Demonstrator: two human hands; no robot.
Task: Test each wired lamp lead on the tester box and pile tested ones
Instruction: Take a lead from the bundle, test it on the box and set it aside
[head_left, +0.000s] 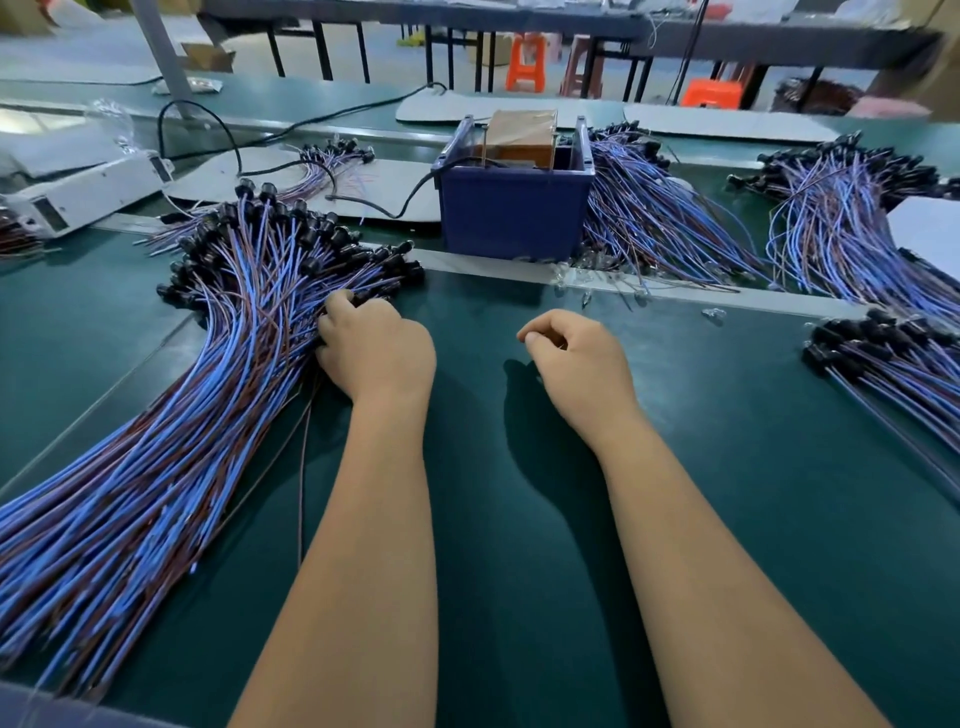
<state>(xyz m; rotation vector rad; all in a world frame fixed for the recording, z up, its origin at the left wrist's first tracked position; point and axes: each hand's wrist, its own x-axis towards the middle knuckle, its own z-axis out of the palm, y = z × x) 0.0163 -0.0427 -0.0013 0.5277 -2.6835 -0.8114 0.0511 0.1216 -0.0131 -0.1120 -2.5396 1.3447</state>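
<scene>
your left hand (375, 340) curls into the lead pile (218, 332) at the tabletop's left edge, leads running lengthwise toward you; your right hand (574, 353) hangs loosely curled, empty, nearer the tester box (511, 208) beyond.

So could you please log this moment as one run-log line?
left hand: grips leads in left pile | right hand: loosely curled, holds nothing | tester box: untouched

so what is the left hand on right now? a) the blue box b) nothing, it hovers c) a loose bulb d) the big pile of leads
d: the left hand lies on the big pile of leads, fingers curled into the wires, well short of the blue box.
</scene>
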